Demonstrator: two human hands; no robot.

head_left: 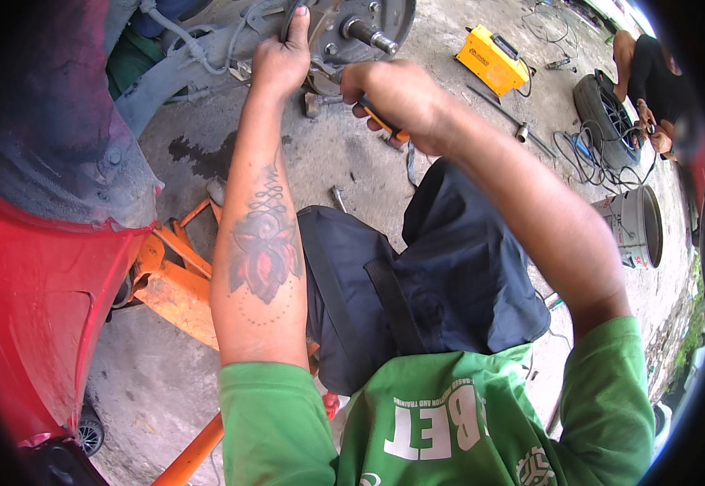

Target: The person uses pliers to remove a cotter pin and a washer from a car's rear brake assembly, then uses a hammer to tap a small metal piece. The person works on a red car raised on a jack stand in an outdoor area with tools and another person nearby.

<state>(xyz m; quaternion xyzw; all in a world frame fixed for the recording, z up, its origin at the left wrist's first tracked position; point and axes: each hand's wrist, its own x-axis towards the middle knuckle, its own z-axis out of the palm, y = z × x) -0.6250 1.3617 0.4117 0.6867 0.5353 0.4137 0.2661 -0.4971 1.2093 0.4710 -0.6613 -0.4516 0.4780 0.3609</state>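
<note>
At the top, my left hand (282,63) is closed around a dark curved brake shoe (291,18), thumb pointing up along it. It sits beside the round backing plate (401,20) of a wheel hub, where a bare metal spindle (371,36) sticks out. My right hand (401,101) grips a hand tool with an orange and black handle (386,121). The tool's metal end reaches left toward the brake parts below the spindle; its tip is partly hidden, so I cannot tell its exact kind.
A red car body (24,300) flanks my left, with an orange floor jack (178,287) beside it. Loose tools lie on the concrete. Farther right are a yellow machine (492,63), a wheel (603,121), black cables (603,166), a white bucket (629,229) and a crouching person (660,81).
</note>
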